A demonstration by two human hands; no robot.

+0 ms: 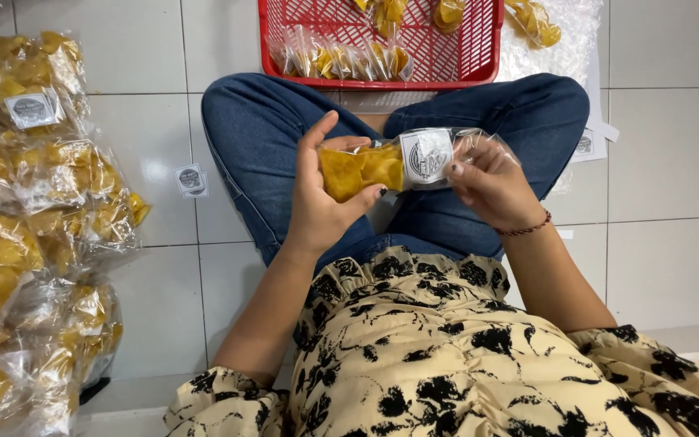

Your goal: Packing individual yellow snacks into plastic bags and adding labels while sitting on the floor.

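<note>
Clear plastic bag of yellow chips (382, 166) — held sideways above the lap, long axis roughly horizontal, tilted slightly up toward the right. Chips bunched in the left half, thin, curled, golden yellow. Round black-and-white sticker label (425, 157) stuck on the middle of the bag, facing the camera. Right end is empty crinkled film, bunched loosely — can't tell whether it's sealed.
</note>
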